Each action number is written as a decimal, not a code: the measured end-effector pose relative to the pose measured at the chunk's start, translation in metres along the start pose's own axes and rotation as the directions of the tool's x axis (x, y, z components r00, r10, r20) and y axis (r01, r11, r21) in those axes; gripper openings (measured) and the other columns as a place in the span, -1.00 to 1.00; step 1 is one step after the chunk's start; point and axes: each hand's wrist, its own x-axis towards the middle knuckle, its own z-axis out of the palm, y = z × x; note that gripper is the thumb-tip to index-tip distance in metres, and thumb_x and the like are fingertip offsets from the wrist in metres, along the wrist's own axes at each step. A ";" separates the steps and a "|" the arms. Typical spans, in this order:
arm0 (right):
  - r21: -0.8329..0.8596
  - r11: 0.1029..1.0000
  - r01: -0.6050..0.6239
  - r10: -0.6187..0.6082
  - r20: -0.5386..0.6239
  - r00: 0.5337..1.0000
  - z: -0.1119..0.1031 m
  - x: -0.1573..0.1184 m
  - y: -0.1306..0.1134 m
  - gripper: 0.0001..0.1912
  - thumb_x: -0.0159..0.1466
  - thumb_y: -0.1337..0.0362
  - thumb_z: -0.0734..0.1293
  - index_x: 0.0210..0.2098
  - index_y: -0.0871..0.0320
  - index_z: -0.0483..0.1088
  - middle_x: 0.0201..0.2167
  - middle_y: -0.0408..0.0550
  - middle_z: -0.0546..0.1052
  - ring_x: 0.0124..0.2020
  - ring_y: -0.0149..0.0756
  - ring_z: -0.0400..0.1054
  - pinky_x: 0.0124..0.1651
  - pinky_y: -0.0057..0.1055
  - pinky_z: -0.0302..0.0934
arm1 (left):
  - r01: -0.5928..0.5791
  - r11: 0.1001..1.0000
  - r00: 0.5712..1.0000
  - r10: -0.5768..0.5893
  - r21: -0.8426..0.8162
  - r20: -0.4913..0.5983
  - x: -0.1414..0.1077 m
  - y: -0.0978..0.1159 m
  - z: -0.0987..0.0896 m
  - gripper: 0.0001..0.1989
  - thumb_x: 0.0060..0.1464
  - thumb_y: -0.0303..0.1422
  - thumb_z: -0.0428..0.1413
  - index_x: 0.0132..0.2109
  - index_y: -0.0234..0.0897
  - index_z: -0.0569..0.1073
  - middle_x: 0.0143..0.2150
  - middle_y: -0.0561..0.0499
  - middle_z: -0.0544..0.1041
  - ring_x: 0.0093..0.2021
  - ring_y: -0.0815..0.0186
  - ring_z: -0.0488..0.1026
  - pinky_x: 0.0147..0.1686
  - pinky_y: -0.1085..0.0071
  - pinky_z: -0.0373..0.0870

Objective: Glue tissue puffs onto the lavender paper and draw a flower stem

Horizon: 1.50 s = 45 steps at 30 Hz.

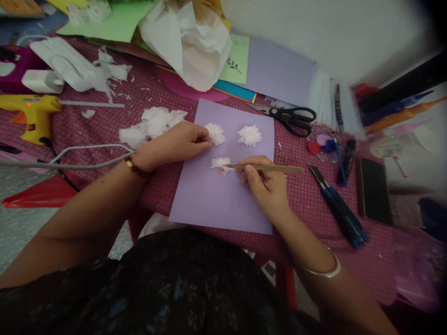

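1 white tuft between left hand, right hand; stick tip there.

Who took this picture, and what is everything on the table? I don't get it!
There's no machine here, just one person's two bare hands. The camera is worn on their head, looking forward and down. The right hand holds a thin brown stick, its tip at a small white scrap. The left hand is right by a fluffy white clump; I can't tell whether it's pinching it. Under these lies a purple sheet, on a red checked cloth. A yellow glue gun is on the left; black-handled scissors and a dark blue knife are on the right.
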 end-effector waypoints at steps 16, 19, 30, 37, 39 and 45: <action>0.013 0.998 -0.067 0.067 0.035 0.997 -0.004 -0.002 -0.001 -0.84 0.34 0.26 0.24 -0.33 0.11 0.42 -0.49 -0.16 0.52 -0.52 -0.41 0.38 -0.45 -0.41 0.26 | 0.025 0.999 1.000 -0.026 0.021 0.016 -0.002 0.005 -0.002 -0.74 0.09 -0.25 -0.03 -0.42 -0.33 0.38 -0.53 0.06 0.34 -0.50 0.40 0.21 -0.44 0.42 0.01; -0.065 0.997 -0.028 0.029 0.002 1.000 -0.006 -0.002 -0.001 -0.85 0.33 0.29 0.23 -0.33 0.10 0.41 -0.49 -0.16 0.52 -0.52 -0.40 0.38 -0.42 -0.38 0.26 | 0.023 1.000 1.000 -0.023 0.018 0.015 -0.002 0.006 -0.002 -0.75 0.10 -0.25 -0.04 -0.43 -0.32 0.36 -0.54 0.07 0.33 -0.49 0.39 0.20 -0.43 0.42 0.00; 0.011 0.998 -0.057 0.057 0.015 0.998 -0.006 -0.002 0.000 -0.85 0.34 0.27 0.24 -0.33 0.10 0.41 -0.50 -0.18 0.51 -0.52 -0.39 0.37 -0.44 -0.38 0.24 | 0.045 0.999 0.999 -0.046 0.019 0.025 -0.001 0.005 -0.002 -0.76 0.10 -0.27 -0.01 -0.40 -0.34 0.41 -0.50 0.04 0.37 -0.48 0.38 0.22 -0.41 0.41 0.01; 0.005 0.998 -0.056 0.056 -0.056 0.997 -0.004 -0.001 0.003 -0.84 0.36 0.24 0.24 -0.30 0.10 0.43 -0.43 -0.15 0.52 -0.51 -0.42 0.35 -0.43 -0.40 0.23 | 0.017 1.000 1.000 -0.017 0.009 0.012 0.000 0.003 -0.001 -0.76 0.10 -0.27 -0.01 -0.42 -0.33 0.39 -0.53 0.06 0.35 -0.51 0.41 0.21 -0.43 0.42 0.02; 0.016 0.998 -0.058 0.059 -0.057 0.997 -0.004 -0.001 0.003 -0.84 0.36 0.23 0.24 -0.30 0.11 0.43 -0.43 -0.15 0.52 -0.52 -0.43 0.35 -0.44 -0.40 0.23 | 0.020 1.000 1.000 -0.020 0.003 0.010 0.000 0.002 -0.001 -0.76 0.10 -0.26 -0.01 -0.41 -0.33 0.40 -0.52 0.06 0.36 -0.50 0.41 0.21 -0.43 0.42 0.02; 0.164 0.964 -0.207 0.220 -0.060 0.974 -0.006 0.007 0.007 -0.85 0.32 0.26 0.27 -0.31 0.13 0.45 -0.50 -0.18 0.51 -0.56 -0.45 0.34 -0.46 -0.43 0.25 | 0.020 1.000 1.000 -0.020 0.004 0.008 -0.001 0.002 0.000 -0.74 0.10 -0.25 -0.01 -0.43 -0.33 0.39 -0.53 0.05 0.37 -0.51 0.41 0.23 -0.44 0.42 0.03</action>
